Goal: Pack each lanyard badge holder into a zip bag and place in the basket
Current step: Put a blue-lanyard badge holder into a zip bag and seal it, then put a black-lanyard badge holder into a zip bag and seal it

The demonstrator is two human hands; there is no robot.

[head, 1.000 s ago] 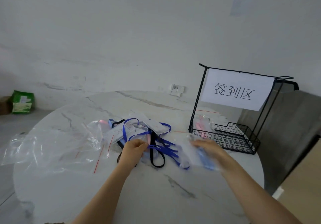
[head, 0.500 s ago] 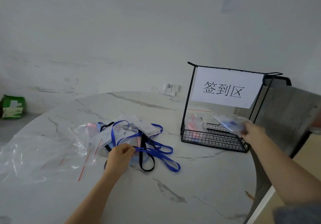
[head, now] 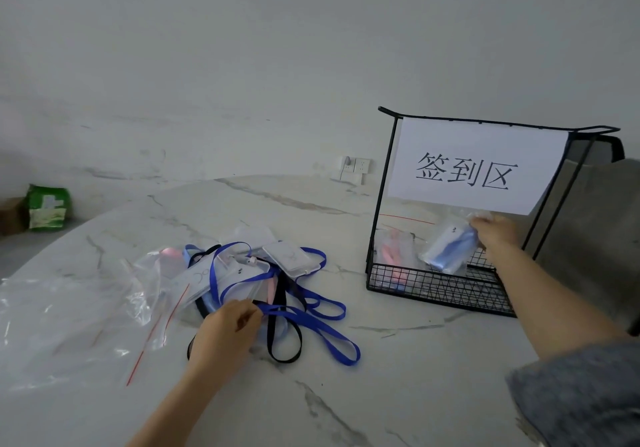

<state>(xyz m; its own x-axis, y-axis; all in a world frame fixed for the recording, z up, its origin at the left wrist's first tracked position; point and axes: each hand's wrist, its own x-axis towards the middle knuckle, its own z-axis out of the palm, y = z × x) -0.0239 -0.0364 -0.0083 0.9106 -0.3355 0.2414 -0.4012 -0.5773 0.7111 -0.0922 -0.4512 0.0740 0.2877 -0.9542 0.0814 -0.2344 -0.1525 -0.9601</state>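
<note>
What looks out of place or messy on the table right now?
Nothing spilled or damaged. The loose lanyards lie tangled in one heap, where the left hand grips a blue strap. Empty zip bags sprawl crumpled at the left edge of the table. The right hand holds the packed bag inside the basket.

A round white marble surface [head: 398, 394] with grey veins fills the lower half of the frame. Behind it runs a pale, scuffed wall [head: 242, 65], with white sockets [head: 355, 166] low at centre right. At far left a green packet [head: 48, 207] stands on the floor just beside a brown box [head: 10, 216]. A white paper sign [head: 474, 166] with three black characters hangs at right, and something grey, perhaps a chair [head: 588, 238], is at the right edge.
</note>
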